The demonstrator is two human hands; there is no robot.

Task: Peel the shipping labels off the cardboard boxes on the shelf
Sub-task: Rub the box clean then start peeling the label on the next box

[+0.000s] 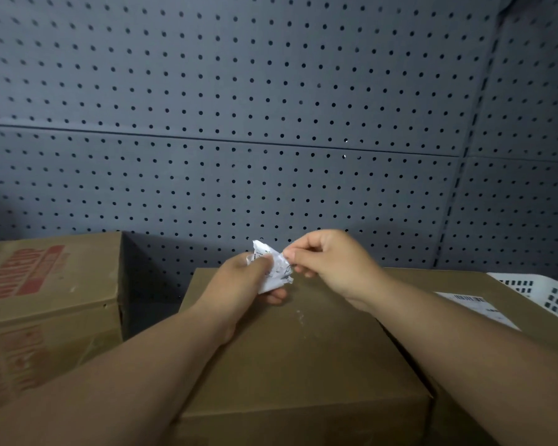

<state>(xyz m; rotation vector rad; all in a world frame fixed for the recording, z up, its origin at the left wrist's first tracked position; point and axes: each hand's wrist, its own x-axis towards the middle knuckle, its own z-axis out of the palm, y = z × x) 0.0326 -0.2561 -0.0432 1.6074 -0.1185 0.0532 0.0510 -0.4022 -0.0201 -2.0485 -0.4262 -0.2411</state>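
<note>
White and printed in black, the crumpled label (273, 268) sits between the two hands, held in the air just above the far edge of the middle cardboard box (303, 349) and stuck to no box. The left hand (245, 281) grasps the label's lower part, fingers curled under it and thumb pressed on top. The right hand (332, 262) pinches the label's right edge between thumb and forefinger, with its other fingers curled in. The two hands are almost touching, and the paper bunches up between them. Both bare forearms reach in from the near side across the top of the middle box, whose brown lid shows a few pale scuffs just near of the hands.

To the left stands a taller box with red print (45, 284), apart from the middle one by a dark gap. To the right, just beside the middle box, another brown box (448, 280) carries a flat label (477, 307) with a barcode on its top. A white slotted basket (545, 294) lies at the far right edge. Grey pegboard (271, 123) fills the far wall.
</note>
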